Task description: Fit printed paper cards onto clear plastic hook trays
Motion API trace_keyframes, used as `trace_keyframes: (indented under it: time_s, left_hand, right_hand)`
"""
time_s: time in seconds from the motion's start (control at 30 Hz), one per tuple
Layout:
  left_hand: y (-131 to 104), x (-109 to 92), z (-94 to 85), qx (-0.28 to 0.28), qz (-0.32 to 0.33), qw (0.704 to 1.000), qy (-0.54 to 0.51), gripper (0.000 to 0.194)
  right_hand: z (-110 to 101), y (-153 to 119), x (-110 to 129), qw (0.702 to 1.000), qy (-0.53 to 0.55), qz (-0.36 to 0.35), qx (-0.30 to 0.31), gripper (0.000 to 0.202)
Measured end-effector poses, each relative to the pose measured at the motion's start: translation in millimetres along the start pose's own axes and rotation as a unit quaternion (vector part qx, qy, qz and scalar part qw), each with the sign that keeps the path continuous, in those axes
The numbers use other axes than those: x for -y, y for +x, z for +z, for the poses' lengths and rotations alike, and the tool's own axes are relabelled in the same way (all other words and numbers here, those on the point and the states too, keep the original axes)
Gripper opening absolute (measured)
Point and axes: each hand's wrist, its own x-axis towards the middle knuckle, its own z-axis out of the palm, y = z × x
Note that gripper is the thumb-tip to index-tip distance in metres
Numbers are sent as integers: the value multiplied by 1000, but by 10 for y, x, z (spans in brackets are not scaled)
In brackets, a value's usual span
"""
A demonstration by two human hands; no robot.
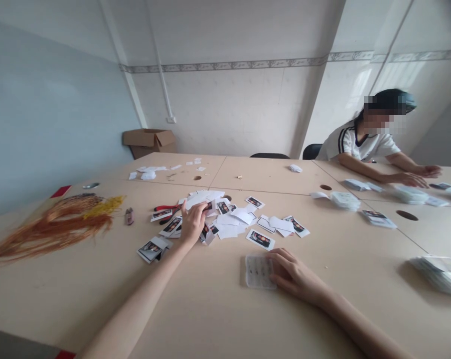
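My left hand (193, 224) reaches into a loose heap of cards, its fingers closed on a small printed card (211, 208). Around it lie more printed cards (260, 239) with dark pictures and white borders, and white paper slips (228, 227), some overlapping. Closer to me, a shallow clear plastic box (258, 272) rests flat on the table, with a few small items faintly visible inside in separate compartments. My right hand (294, 273) grips the box's right edge, fingers over the far corner and thumb at the near side. Red-handled pliers (167, 208) lie left of the heap, partly under cards.
Orange-brown strands (61, 224) and a yellow bundle (104, 206) spread over the table's left side. A small clipper-like tool (129, 216) lies nearby. Stacked clear boxes (442, 274) stand at right. Across the table sits a person (363, 144), both hands near more boxes (410, 193).
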Motion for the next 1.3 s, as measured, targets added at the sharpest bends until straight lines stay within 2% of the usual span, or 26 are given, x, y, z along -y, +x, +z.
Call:
trace_keyframes:
  time_s: [0.33, 0.53, 0.7, 0.8, 1.07, 1.23, 1.3]
  left_hand:
    - [-2, -25, -19, -29, 8, 1000, -1, 22]
    - [-18, 1, -38, -63, 7, 997, 49, 20]
    - [-4, 39, -45, -55, 33, 996, 69, 20]
    - [19, 90, -53, -55, 7, 995, 89, 19]
    - [18, 295, -36, -95, -146, 982, 72, 17]
    - [17, 312, 12, -90, -142, 985, 50, 20]
    - [23, 296, 22, -107, -132, 985, 38, 22]
  right_hand:
    - [-11, 3, 10, 1000, 0, -1, 0, 35]
    - [-6, -2, 6, 1000, 0, -3, -1, 36]
    - [-3, -2, 2, 1000, -8, 4, 1, 35]
    - [-12, -1, 6, 1000, -7, 5, 5, 36]
    - [-31, -2, 23, 1000, -5, 4, 7, 35]
    - [-20, -2, 12, 1000, -2, 1, 7, 35]
    - [-17, -2, 7, 1000, -1, 1, 8, 35]
